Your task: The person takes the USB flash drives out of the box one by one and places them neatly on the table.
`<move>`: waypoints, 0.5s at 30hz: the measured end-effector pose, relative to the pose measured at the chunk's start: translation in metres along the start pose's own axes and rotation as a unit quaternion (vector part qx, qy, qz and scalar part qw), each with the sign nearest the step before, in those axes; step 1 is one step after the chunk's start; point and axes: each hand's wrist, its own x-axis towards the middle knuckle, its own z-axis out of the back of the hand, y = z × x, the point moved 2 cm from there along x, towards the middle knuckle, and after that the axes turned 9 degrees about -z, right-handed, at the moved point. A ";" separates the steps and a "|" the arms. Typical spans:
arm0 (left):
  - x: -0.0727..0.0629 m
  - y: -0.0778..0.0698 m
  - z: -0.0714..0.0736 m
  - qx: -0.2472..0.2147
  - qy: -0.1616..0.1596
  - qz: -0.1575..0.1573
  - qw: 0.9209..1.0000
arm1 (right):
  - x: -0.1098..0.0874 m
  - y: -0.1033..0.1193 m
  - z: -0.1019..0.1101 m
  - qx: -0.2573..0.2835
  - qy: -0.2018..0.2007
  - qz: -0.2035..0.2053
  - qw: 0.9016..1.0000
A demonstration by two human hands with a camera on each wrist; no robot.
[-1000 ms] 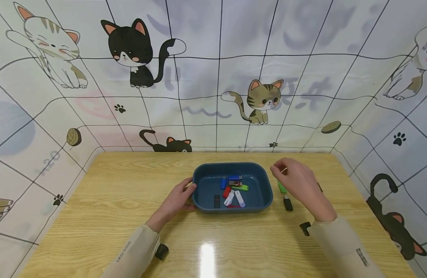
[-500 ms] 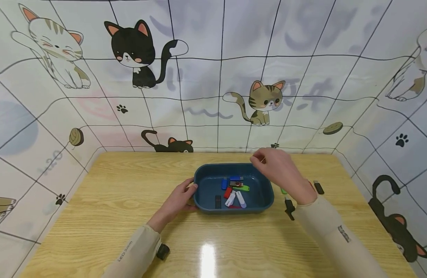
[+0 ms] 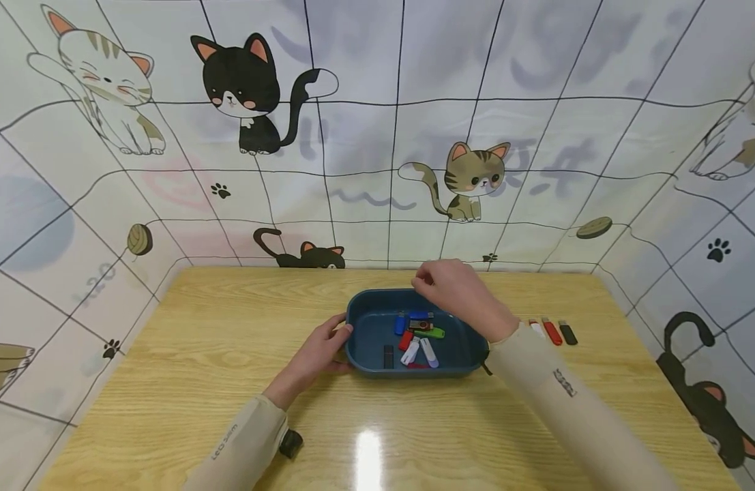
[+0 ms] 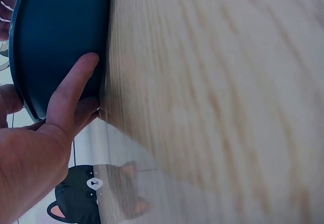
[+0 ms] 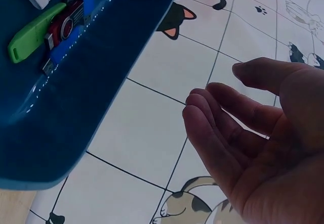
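A dark blue plastic basin [image 3: 377, 373] stands on the table with several USB flash drives inside. My left hand [image 3: 318, 350] holds its left end; in the left wrist view one finger [image 4: 71, 95] lies along the outer wall. My right hand [image 3: 453, 290] hovers over the basin's far right rim, fingers loosely bent. Nothing shows between its thumb and fingers in the right wrist view. Among the contents are a green flash drive [image 5: 33, 34], a black one [image 3: 388, 356] and a red one [image 3: 405, 340], besides blue and white ones.
Right of the basin, a white flash drive [image 3: 536, 328], a red flash drive [image 3: 552, 331] and a black flash drive [image 3: 568, 333] lie in a row on the wooden table [image 3: 242, 307]. A cat-printed cloth [image 3: 365, 136] encloses the back and sides.
My right hand has moved left from beyond the basin's right side to above its far rim, uncovering the row of flash drives. The left hand stays on the basin.
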 end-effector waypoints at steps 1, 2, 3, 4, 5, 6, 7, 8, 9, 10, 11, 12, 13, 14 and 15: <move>0.000 -0.001 0.000 0.000 0.000 -0.001 1.000 | 0.002 0.001 -0.002 -0.002 0.001 0.006 1.000; 0.000 -0.001 0.000 0.002 0.000 -0.003 1.000 | 0.004 0.002 -0.003 -0.003 0.003 0.010 1.000; 0.000 -0.001 -0.001 0.003 -0.001 -0.003 1.000 | 0.007 0.002 -0.005 -0.005 0.006 0.014 1.000; 0.000 -0.002 -0.001 0.005 -0.002 -0.002 1.000 | 0.009 0.003 -0.007 -0.008 0.008 0.017 1.000; -0.001 -0.002 -0.001 0.005 -0.002 -0.001 1.000 | 0.011 0.004 -0.009 -0.009 0.012 0.021 1.000; -0.001 -0.002 -0.001 0.006 -0.001 -0.001 1.000 | 0.013 0.005 -0.011 -0.013 0.015 0.027 0.999; -0.001 -0.003 -0.001 0.005 -0.002 0.000 1.000 | 0.015 0.006 -0.013 -0.017 0.018 0.034 0.999; -0.002 -0.003 -0.002 0.008 -0.002 -0.002 1.000 | 0.017 0.007 -0.015 -0.020 0.025 0.036 0.999; -0.002 -0.003 -0.002 0.008 -0.001 -0.001 1.000 | 0.019 0.008 -0.017 -0.025 0.030 0.041 0.998; -0.002 -0.003 -0.002 0.009 -0.001 -0.001 1.000 | 0.021 0.009 -0.019 -0.029 0.036 0.044 0.998; -0.002 -0.003 -0.002 0.011 -0.002 -0.002 1.000 | 0.023 0.011 -0.021 -0.035 0.045 0.046 0.997; -0.002 -0.003 -0.002 0.013 -0.001 -0.005 1.000 | 0.025 0.012 -0.023 -0.042 0.054 0.048 0.997; -0.002 -0.003 -0.002 0.015 -0.003 -0.004 1.000 | 0.026 0.013 -0.026 -0.050 0.064 0.049 0.995; -0.002 -0.003 -0.003 0.016 -0.004 -0.005 1.000 | 0.027 0.014 -0.029 -0.059 0.074 0.051 0.994; -0.002 -0.003 -0.003 0.016 -0.006 -0.002 1.000 | 0.028 0.015 -0.031 -0.069 0.083 0.053 0.993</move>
